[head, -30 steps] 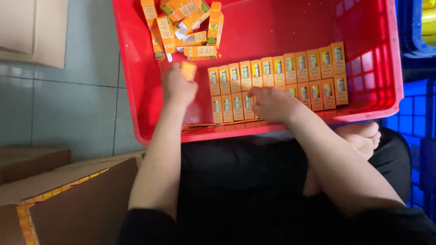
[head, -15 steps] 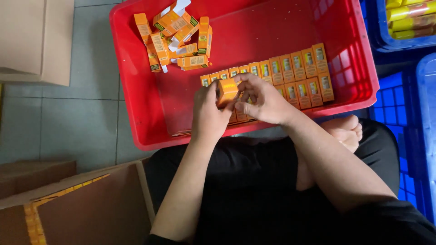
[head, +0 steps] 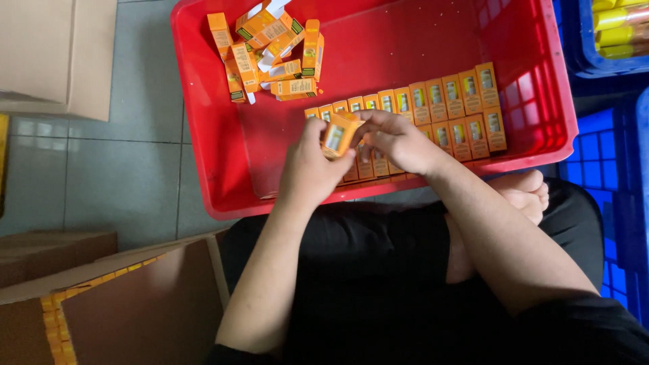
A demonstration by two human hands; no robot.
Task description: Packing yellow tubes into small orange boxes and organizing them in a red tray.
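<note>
A red crate (head: 223, 169) sat on the tiled floor before the seated person. Along its near edge stood rows of small orange boxes (head: 446, 108); a loose pile (head: 270, 54) lay toward its far left corner. The left hand (head: 307, 172) and right hand (head: 399, 140) both gripped one orange box (head: 337, 134) above the near rows.

Black clothing, seemingly short-sleeved; barefoot.
</note>
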